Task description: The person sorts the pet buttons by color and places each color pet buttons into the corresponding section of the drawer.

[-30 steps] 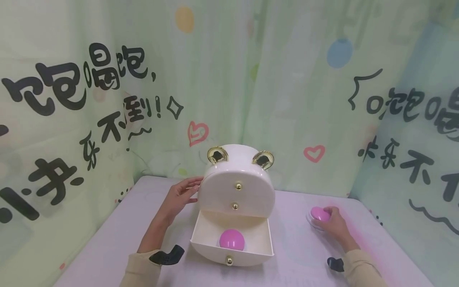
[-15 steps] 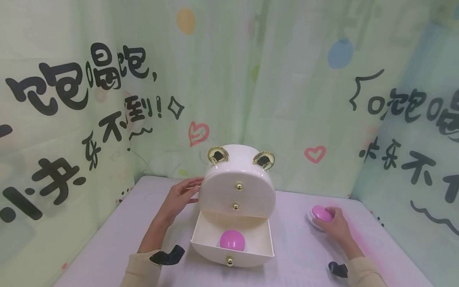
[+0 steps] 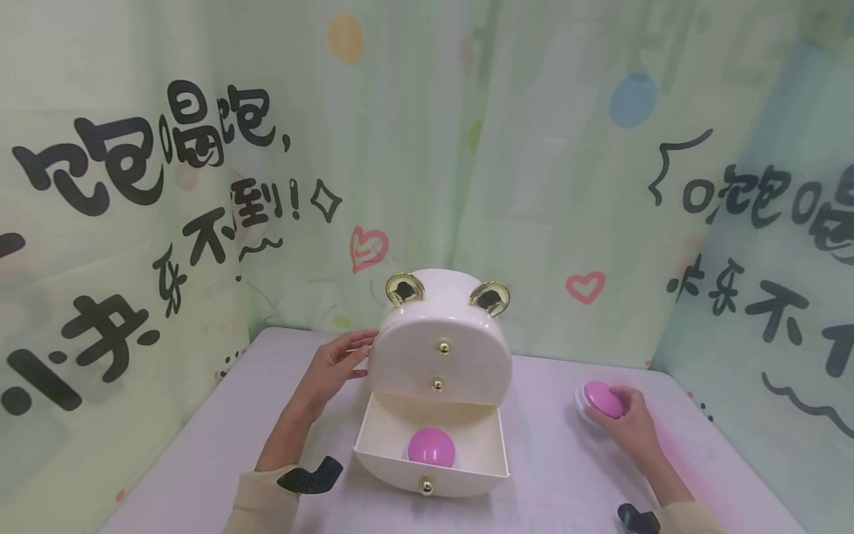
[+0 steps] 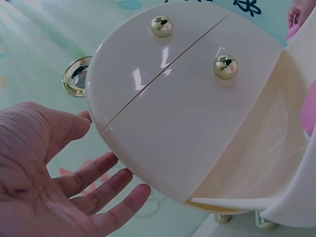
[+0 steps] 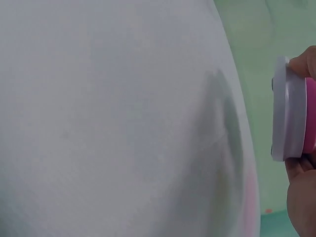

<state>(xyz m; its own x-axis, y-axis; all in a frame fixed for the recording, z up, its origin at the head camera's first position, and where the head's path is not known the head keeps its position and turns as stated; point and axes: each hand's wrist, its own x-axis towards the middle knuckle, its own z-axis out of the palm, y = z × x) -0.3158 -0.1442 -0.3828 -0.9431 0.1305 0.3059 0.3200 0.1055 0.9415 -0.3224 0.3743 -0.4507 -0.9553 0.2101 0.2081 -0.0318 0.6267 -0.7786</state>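
A white rounded storage box (image 3: 460, 371) with gold-rimmed eyes and gold knobs stands mid-table. Its bottom drawer (image 3: 494, 437) is pulled out, and a pink dome push button (image 3: 431, 446) on a white base lies inside. My left hand (image 3: 330, 371) is at the box's left side; in the left wrist view the fingers (image 4: 123, 202) are spread loosely along its edge, holding nothing. Off to the right, my right hand (image 3: 630, 423) grips a second pink dome push button (image 3: 603, 399). The right wrist view shows thumb and fingers around its white base (image 5: 289, 113), which appears raised off the table.
The box stands on a pale tabletop (image 3: 540, 460) with a pink patch near its right side. Printed curtains (image 3: 534, 185) enclose the table at the back and both sides. A dark strap piece (image 3: 310, 476) sits on the left cuff.
My right hand has shifted slightly right with the push button, which now seems lifted and tilted. The left hand, box and drawer stay where they were.
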